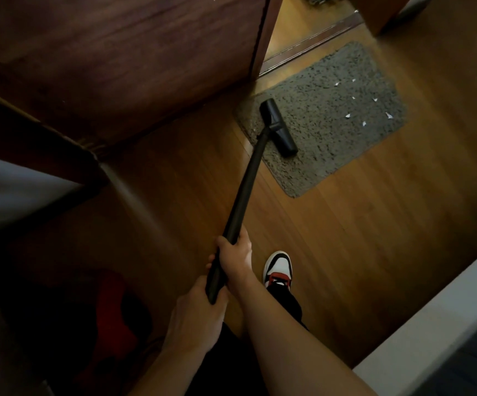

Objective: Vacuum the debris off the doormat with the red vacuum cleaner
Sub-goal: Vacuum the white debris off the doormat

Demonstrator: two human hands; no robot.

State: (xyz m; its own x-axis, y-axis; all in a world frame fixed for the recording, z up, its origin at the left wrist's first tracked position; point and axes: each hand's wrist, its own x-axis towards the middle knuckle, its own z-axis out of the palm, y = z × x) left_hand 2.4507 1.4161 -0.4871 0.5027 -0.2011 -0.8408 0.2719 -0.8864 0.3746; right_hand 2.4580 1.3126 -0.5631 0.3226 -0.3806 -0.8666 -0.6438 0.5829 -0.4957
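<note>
A grey speckled doormat lies on the wooden floor by a doorway. Several small white paper scraps are scattered on its right half. The black floor nozzle rests on the mat's left part, away from the scraps. A long black wand runs from the nozzle down to my hands. My right hand grips the wand higher up. My left hand grips its lower end. The red vacuum cleaner body sits in shadow on the floor at my lower left.
A dark wooden door stands open on the left, its edge next to the mat. A metal threshold strip crosses the doorway beyond the mat. My shoe stands on the floor below the mat. A white ledge runs along the lower right.
</note>
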